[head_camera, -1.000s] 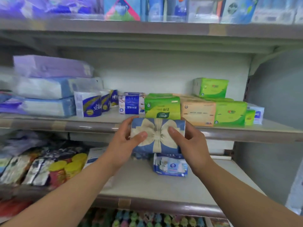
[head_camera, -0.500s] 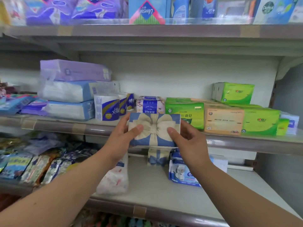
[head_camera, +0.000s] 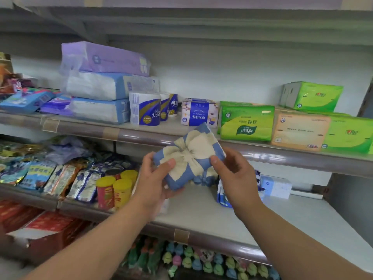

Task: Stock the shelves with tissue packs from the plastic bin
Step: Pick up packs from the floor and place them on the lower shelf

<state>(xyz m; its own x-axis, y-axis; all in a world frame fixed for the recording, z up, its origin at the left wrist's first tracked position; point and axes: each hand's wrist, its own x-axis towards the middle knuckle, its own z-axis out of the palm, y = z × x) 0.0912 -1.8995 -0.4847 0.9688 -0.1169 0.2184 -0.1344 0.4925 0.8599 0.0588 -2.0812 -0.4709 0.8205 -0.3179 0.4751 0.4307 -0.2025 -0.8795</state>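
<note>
A person holds one tissue pack point(head_camera: 189, 156) with both hands. The pack is blue with a big cream bow on it. It is tilted, with one corner up and one corner down. It is up in the air, in front of the edge of the middle shelf point(head_camera: 129, 136) and above the lower shelf point(head_camera: 201, 211). It does not rest on either shelf.

The left hand point(head_camera: 153, 184) grips the low left part of the pack. Its thumb lies on the front and its fingers point(head_camera: 175, 191) curl under the bottom. The right hand point(head_camera: 234, 174) pinches the right side, with the thumb on the front and the other fingers behind.

On the middle shelf, a blue and white pack point(head_camera: 198, 114) sits just behind the held one. Beside it are a green pack point(head_camera: 247, 123) and an orange pack point(head_camera: 298, 132). To the left stand white and blue rolls point(head_camera: 145, 109). Next to them is a pile of big soft packs, with a purple pack point(head_camera: 105, 57) on top.

On the lower shelf, a small pack with a blue bow point(head_camera: 203, 178) sits behind the hands. Two cans with yellow lids point(head_camera: 105, 190) stand to the left, near shiny snack bags point(head_camera: 60, 178).
</note>
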